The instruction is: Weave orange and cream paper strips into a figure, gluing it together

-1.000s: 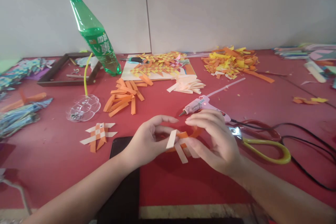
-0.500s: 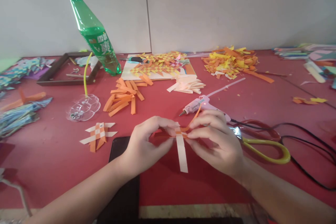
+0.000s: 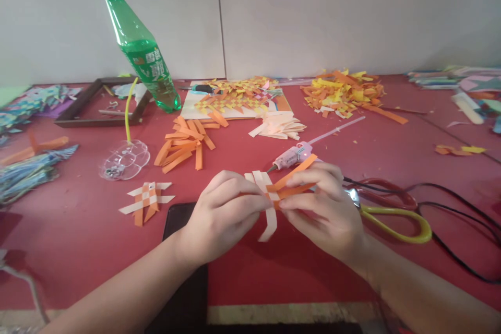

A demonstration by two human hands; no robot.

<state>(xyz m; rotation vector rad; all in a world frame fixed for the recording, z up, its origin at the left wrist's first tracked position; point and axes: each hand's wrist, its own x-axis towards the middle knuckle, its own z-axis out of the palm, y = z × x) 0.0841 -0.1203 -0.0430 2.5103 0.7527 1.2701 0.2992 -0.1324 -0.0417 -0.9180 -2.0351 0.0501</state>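
Note:
Between my hands is a small weave of orange and cream paper strips (image 3: 273, 196), held above the red table. My left hand (image 3: 229, 214) pinches its left side, its fingers hiding part of the cream strips. My right hand (image 3: 323, 203) grips the orange strips on the right side, whose ends stick out up and to the right. One cream strip hangs down, bent near its end. A woven orange and cream paper fish (image 3: 147, 198) lies flat on the table, left of my left hand. Behind my right hand sits a pink glue gun (image 3: 291, 156).
Orange strips (image 3: 188, 141) and cream strips (image 3: 279, 125) lie in piles beyond my hands. A green bottle (image 3: 144, 57) stands at the back left by a dark frame (image 3: 62, 121). Yellow-handled scissors (image 3: 395, 222) and black cables are at right. A dark flat slab (image 3: 183, 282) lies below my left forearm.
My left hand has closed in over the weave, its fingers now more curled. The weave has turned; more cream strips show at its top and the orange ends fan out to the right.

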